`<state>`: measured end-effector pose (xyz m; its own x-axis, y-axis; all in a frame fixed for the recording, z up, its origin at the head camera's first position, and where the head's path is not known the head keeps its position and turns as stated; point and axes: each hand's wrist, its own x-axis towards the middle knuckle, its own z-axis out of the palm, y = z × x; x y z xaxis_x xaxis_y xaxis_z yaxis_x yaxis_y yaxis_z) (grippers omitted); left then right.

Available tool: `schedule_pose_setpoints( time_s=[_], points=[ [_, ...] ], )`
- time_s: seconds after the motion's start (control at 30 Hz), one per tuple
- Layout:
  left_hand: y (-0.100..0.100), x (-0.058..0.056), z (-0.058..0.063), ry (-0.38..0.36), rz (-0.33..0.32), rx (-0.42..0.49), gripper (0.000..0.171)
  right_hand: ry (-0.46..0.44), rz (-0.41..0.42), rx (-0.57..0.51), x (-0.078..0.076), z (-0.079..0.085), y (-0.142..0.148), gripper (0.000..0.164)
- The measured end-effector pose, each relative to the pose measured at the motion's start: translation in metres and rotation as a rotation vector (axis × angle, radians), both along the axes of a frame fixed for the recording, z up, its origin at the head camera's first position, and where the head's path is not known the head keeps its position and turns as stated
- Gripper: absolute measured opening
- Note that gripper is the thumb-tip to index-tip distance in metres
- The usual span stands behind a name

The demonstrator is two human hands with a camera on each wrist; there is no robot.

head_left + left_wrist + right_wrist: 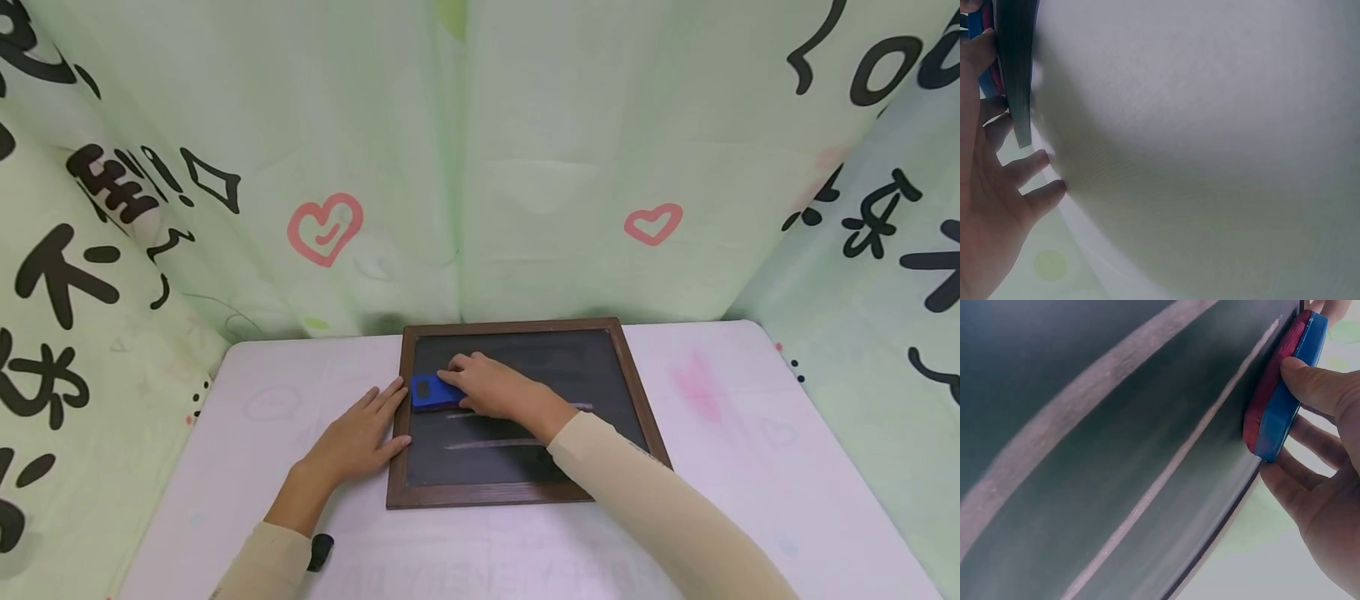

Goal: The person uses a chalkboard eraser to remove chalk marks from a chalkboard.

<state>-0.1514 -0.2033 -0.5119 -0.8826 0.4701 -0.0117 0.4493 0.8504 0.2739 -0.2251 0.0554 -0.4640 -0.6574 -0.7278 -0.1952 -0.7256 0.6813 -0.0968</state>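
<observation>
Right hand [495, 387]: grip clamped on a blue rectangular board eraser with a red fabric pad [433, 392], thumb on one side, fingers on the other. The eraser is on the left part of a dark rectangular chalkboard [480, 468], just beside the left bar of its brown frame [487, 495], pad side toward the writing surface.

Left hand [356, 442]: grip apart, fingers extended and spread, thumb and fingertips touching the frame's left bar.

Chalkboard: lies on a pale pinkish-white worktop [742, 467]. Two pale chalk lines noted, one broad [1085, 394] and one thin [1179, 456]; the right arm partly covers them in the head view.

Surroundings: pale green curtain [540, 183] with black characters and pink heart outlines behind the worktop. Both sleeves beige; a small black object [320, 552] shows by the left cuff.
</observation>
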Motion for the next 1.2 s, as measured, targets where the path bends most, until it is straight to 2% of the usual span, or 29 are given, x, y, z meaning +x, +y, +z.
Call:
schedule_pose_setpoints(
  time_s=[0.23, 0.6, 1.0, 1.2],
  points=[
    [0.001, 0.001, 0.001, 0.0, 0.0, 0.009, 0.073, -0.031, -0.043, -0.032, 0.0, -0.001, 0.016, 0.06],
    [0.0, 0.001, 0.001, 0.001, -0.007, 0.016, 0.073, -0.078, -0.112, -0.12, 0.004, 0.0, 0.061, 0.06],
    [0.0, -0.002, -0.005, 0.012, -0.019, 0.01, 0.075, -0.035, -0.19, -0.156, 0.006, -0.005, 0.122, 0.061],
    [-0.001, -0.001, -0.003, 0.024, -0.02, 0.004, 0.074, -0.022, -0.238, -0.179, 0.013, -0.005, 0.148, 0.061]
  ],
)
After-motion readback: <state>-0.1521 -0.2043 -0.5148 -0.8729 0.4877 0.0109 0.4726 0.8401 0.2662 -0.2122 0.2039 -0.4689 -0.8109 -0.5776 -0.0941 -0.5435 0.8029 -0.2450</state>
